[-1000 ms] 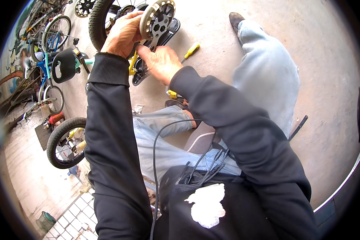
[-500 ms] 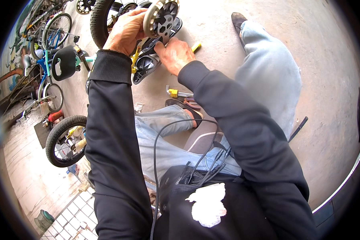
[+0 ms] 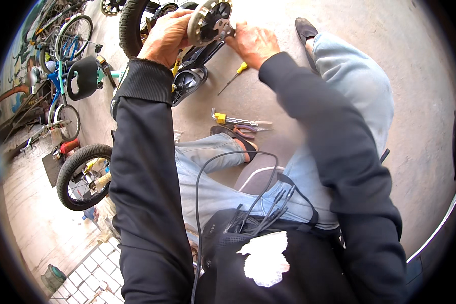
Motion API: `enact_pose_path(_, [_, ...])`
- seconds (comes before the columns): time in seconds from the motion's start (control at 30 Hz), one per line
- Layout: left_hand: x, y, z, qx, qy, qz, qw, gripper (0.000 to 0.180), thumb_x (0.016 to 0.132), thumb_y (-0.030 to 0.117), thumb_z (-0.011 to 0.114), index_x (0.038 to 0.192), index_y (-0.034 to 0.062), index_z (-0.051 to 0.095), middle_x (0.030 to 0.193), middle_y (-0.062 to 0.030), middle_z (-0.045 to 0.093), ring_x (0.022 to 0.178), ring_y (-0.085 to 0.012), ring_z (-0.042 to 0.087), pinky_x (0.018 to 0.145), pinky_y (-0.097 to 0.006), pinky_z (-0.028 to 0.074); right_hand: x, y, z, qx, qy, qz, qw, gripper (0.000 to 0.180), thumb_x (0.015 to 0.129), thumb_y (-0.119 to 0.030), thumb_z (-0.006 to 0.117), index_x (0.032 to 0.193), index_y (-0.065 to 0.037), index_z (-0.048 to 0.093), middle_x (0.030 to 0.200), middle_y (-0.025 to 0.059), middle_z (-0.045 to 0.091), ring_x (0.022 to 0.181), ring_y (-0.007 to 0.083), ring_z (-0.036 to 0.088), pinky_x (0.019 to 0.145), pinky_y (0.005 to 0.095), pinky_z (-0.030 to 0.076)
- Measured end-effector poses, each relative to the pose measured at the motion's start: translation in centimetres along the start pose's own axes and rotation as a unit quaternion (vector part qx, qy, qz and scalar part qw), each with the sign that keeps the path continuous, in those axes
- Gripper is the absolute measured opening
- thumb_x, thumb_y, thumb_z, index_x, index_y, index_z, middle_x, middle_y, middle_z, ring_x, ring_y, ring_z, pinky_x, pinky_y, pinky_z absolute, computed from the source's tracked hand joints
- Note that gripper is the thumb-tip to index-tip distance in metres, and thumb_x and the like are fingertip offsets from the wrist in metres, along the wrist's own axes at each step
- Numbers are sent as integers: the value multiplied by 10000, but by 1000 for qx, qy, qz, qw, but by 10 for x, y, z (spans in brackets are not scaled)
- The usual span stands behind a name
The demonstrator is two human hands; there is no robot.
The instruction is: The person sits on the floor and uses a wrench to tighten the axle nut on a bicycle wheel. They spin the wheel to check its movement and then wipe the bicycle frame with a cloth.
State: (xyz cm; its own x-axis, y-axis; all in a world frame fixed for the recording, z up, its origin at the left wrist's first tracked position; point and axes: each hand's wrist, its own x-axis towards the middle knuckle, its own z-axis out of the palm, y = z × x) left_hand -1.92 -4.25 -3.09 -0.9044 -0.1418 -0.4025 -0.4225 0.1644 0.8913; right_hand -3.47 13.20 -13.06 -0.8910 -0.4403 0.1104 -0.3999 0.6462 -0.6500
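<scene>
My left hand (image 3: 166, 39) is closed on a small training wheel (image 3: 201, 25) with a pale rim and black hub, beside a bicycle's black-tyred wheel (image 3: 130, 30). A silver metal bracket (image 3: 222, 30) lies across the training wheel's face. At the bracket's right edge, my right hand (image 3: 256, 44) has its fingers pinched together; whatever is between them is hidden. Below the hands is a black plastic part (image 3: 188, 83) next to yellow tubing. On the floor lie a yellow-handled screwdriver (image 3: 242, 67), hex keys in a yellow holder (image 3: 220, 118) and red-handled pliers (image 3: 244, 133).
Several bicycles stand at the far left, one with a black seat (image 3: 81, 78). Another small wheel (image 3: 81, 177) is at my left elbow. My jeans-clad legs (image 3: 357, 71) spread on either side of the tools. A black cable (image 3: 197, 202) loops over my lap.
My right hand has moved right and up, from below the bracket to its right edge. The screwdriver and pliers, partly covered before, show more fully. The training wheel has shifted slightly right.
</scene>
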Motion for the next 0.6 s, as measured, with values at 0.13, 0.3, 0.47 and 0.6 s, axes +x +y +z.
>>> enact_pose_path(0.13, [6, -5, 0, -7, 9, 6, 1000, 211, 852, 212, 651, 1006, 69, 674, 784, 17, 653, 672, -26, 584, 556, -176, 451, 21, 32, -22, -128, 73, -123, 981, 379, 862, -359, 572, 1014, -13, 548, 820, 168, 639, 782, 304, 644, 689, 415, 507])
enact_pose_path(0.3, [3, -5, 0, -3, 23, 2, 1000, 208, 850, 203, 655, 1006, 66, 673, 764, 11, 647, 624, -21, 561, 527, -165, 436, 16, 40, -41, -54, 1, -35, 998, 371, 924, -377, 499, 1003, -23, 575, 837, 188, 608, 856, 348, 617, 776, 454, 487])
enact_pose_path(0.47, [-4, -3, -5, -16, 30, -14, 999, 204, 875, 187, 611, 1028, 59, 655, 865, -14, 661, 741, -71, 621, 652, -206, 512, -27, -5, -28, 137, -65, 53, 987, 452, 912, -416, 509, 1023, 22, 496, 831, 226, 614, 767, 376, 629, 697, 447, 508])
enact_pose_path(0.6, [-1, -4, -4, -18, 10, -3, 1000, 221, 877, 165, 608, 1048, 28, 634, 912, -37, 655, 767, -88, 632, 688, -234, 539, -46, -47, -41, 452, -150, 219, 852, 400, 948, -340, 442, 971, 57, 486, 722, 134, 599, 474, 150, 595, 365, 254, 469])
